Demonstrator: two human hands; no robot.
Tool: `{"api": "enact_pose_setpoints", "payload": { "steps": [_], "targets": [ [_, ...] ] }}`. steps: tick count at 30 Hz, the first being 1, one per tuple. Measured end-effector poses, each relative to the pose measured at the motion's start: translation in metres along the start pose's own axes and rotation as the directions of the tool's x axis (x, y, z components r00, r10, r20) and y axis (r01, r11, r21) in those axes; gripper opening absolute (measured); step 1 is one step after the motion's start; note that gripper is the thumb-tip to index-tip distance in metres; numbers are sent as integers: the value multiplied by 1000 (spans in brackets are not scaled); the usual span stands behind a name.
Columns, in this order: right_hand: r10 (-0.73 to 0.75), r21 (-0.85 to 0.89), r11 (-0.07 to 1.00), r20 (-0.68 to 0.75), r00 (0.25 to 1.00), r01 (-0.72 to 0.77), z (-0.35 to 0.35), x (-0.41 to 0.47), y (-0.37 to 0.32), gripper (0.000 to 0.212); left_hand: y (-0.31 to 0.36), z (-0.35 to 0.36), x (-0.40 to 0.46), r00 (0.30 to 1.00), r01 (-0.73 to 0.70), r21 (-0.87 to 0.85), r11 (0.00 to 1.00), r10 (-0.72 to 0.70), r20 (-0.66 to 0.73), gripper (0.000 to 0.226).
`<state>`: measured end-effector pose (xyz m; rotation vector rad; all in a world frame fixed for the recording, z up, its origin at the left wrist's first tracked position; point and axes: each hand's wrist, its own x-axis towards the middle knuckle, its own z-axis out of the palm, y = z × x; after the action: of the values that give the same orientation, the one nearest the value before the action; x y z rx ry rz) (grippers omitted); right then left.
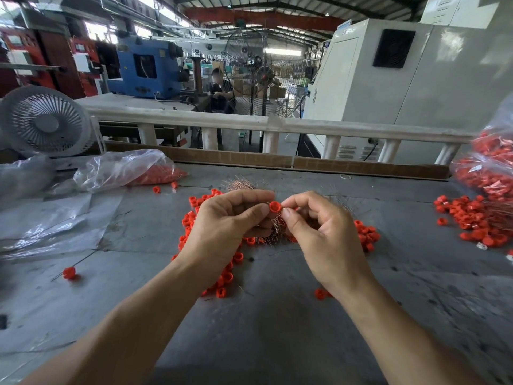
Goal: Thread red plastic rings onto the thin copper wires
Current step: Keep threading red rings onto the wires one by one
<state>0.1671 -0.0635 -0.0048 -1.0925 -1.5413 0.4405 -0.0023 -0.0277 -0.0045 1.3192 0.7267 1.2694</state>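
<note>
My right hand pinches a red plastic ring between thumb and forefinger, above the middle of the grey table. Just left of it, my left hand is closed around a bundle of thin copper wires, whose ends fan out below the ring and behind my knuckles. The ring touches my left thumb tip. Whether a wire passes through the ring I cannot tell. Loose red rings lie scattered on the table under and around both hands.
One ring on a wire lies at the left. Clear plastic bags of red rings sit at the back left and far right, with another pile of rings on the right. A white fan and a railing stand behind.
</note>
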Motion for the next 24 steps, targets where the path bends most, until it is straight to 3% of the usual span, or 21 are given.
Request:
{"api": "enact_pose_setpoints", "payload": {
  "steps": [20, 24],
  "targets": [
    [118, 109, 986, 97, 988, -128, 4, 1, 14, 26, 5, 3, -3, 992, 49, -204, 978, -24, 123, 18],
    [129, 86, 987, 98, 987, -137, 4, 2, 18, 28, 3, 3, -1, 994, 38, -162, 986, -21, 104, 20]
  ]
}}
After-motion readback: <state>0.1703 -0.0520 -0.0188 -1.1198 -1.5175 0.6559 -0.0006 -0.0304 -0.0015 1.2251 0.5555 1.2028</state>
